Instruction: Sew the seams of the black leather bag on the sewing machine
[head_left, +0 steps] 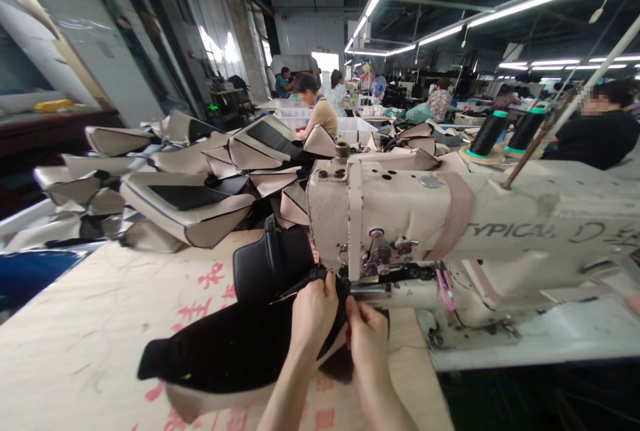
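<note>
A piece of black and beige cover material (235, 351) lies on the wooden tabletop, its upper end under the head of a sewing machine (400, 197). My left hand (315, 307) is closed on the black edge just left of the needle area. Close beside it, my right hand (367, 334) pinches the beige and black edge, thumb and fingers together. A black padded part (273, 257) stands up behind my left hand and seems joined to the cover. The needle and the stitching point are hidden by the machine head and my fingers.
Piled beige and black sewn covers (187, 204) crowd the table behind. Two black thread spools (487, 134) stand behind the machine. Pink-handled snips (445, 284) hang at the machine arm. Red writing marks the wooden tabletop (90, 324). Several people sit farther back.
</note>
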Demonstrator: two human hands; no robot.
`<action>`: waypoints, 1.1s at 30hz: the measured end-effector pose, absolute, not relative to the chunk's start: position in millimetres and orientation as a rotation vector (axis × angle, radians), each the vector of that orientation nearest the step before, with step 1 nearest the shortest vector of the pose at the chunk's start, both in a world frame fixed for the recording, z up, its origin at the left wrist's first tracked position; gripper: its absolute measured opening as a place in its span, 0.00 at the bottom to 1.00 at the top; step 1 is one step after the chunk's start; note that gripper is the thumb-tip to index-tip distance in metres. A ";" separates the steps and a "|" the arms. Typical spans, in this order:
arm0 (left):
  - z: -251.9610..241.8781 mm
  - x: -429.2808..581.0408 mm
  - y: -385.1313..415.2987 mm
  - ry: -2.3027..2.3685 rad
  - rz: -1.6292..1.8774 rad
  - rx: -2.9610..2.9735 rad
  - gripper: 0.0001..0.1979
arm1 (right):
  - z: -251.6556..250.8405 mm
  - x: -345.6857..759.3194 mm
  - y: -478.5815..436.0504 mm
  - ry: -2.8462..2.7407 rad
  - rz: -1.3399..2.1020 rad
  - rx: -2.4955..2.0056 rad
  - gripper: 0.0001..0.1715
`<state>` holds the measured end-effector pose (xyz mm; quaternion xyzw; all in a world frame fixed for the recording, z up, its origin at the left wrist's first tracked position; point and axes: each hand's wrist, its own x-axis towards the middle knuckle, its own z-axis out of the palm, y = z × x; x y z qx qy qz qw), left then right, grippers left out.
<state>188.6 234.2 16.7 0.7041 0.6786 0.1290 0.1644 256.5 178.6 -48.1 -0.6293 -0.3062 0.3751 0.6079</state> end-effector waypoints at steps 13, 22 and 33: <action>19.6 187.4 252.9 1.901 0.282 2.057 0.18 | -31.6 265.8 172.3 -0.762 0.955 -1.466 0.30; 17.4 185.3 253.1 1.882 0.305 2.085 0.18 | -5.1 403.9 81.5 -0.906 -0.174 -1.768 0.21; 13.4 183.4 254.2 1.880 0.321 2.105 0.21 | -25.8 553.1 41.6 -1.526 -0.795 -1.806 0.28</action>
